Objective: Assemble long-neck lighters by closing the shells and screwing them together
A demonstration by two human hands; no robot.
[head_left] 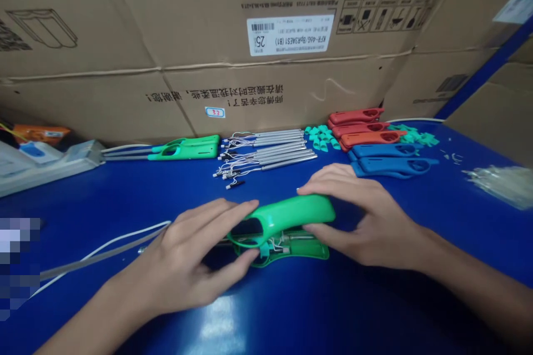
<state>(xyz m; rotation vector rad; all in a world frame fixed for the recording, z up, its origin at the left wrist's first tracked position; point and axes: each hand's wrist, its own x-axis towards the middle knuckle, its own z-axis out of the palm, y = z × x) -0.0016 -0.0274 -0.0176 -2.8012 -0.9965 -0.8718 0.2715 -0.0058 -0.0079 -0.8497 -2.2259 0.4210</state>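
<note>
A green lighter shell half (297, 213) is held between my two hands, above a matching green lower half (306, 249). My left hand (200, 255) pinches the upper half at its finger-loop end, thumb below. My right hand (362, 216) grips the opposite end between thumb and fingers. Inside the lower half, white wires (275, 244) and a teal trigger (263, 252) show in part. The two halves are apart at the right end; at the loop end, my fingers hide whether they touch.
Behind my hands lie silver lighter tubes with wires (278, 151), teal triggers (322, 137), red shells (353, 117) and blue shells (387, 165). Green lighters (189, 148) lie at the left near a power strip (83, 158). A clear plastic bag (506, 183) sits right; cardboard (200, 28) walls the back.
</note>
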